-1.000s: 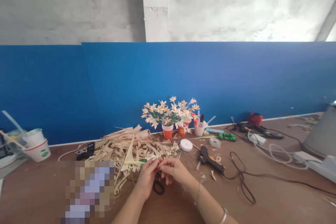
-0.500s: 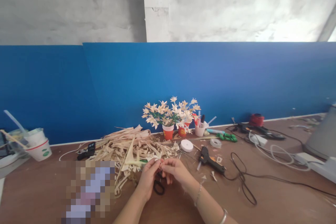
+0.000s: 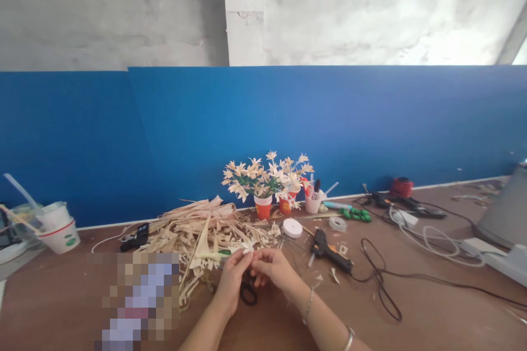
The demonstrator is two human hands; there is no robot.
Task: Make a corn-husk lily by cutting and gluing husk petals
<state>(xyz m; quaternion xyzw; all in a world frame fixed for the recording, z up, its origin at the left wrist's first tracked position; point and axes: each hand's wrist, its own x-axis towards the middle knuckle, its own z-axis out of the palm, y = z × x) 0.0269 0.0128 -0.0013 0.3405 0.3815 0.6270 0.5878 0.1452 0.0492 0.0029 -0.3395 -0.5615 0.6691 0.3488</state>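
A small pale flower [image 3: 247, 245] stands at the fingertips of my hands, low in the middle of the view. My left hand [image 3: 233, 279] pinches it between thumb and forefinger. Close beside it, my right hand [image 3: 272, 267] has its fingers bent together at the flower's base; what they grip is hidden. Black-handled scissors [image 3: 249, 294] lie partly under my hands. Dry, pale husks [image 3: 197, 230] are heaped just behind and to the left. Farther back, pale flowers with green stems stand in a red cup [image 3: 263, 208].
A black glue gun [image 3: 332, 253] with its cable lies to the right, near a white roll [image 3: 292, 228] and a clear tape roll [image 3: 337, 224]. White cups [image 3: 61, 236] stand far left. Cables and a power strip [image 3: 494, 260] are at right; a blue panel [image 3: 329, 120] rises behind.
The pale flower now shows more fully above my fingertips. My right fingers have shifted slightly; both hands remain close together.
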